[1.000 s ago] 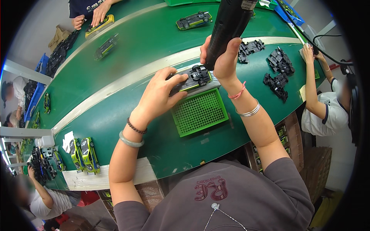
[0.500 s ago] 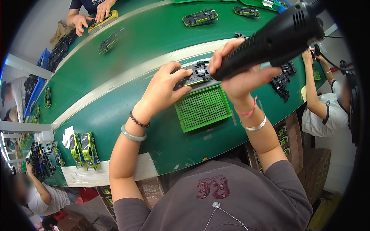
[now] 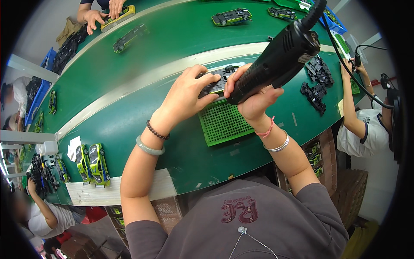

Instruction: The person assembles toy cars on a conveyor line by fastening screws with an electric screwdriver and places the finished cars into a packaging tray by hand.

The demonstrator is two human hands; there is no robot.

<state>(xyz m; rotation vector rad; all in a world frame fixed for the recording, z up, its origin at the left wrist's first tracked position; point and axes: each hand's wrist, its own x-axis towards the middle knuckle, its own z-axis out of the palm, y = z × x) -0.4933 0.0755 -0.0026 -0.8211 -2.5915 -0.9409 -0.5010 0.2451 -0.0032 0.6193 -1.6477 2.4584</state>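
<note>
Wrapped round the handle of a black power screwdriver (image 3: pixel 276 58) is my right hand (image 3: pixel 255 104), just right of a toy car. The tool leans with its cabled end up and to the right, and its tip is hidden behind my hand. Under the fingers of my left hand (image 3: pixel 186 90), the toy car (image 3: pixel 221 81) lies wheels up on the green bench, its black underside showing. My left thumb and fingers grip it from the near and far sides. Just below both hands sits a green perforated basket (image 3: pixel 224 125).
Two lime-green toy cars (image 3: pixel 99 164) stand at the left front. Black chassis parts (image 3: pixel 317 97) lie to the right. Beyond the pale divider strip (image 3: pixel 103 101), upturned cars (image 3: pixel 232 17) rest on green. A black cable (image 3: pixel 345 64) hangs at the right. Co-workers sit around the bench.
My right hand has brought the screwdriver left and tilted it more upright, beside the car. Its cable now shows at the upper right. My left hand stays on the car.
</note>
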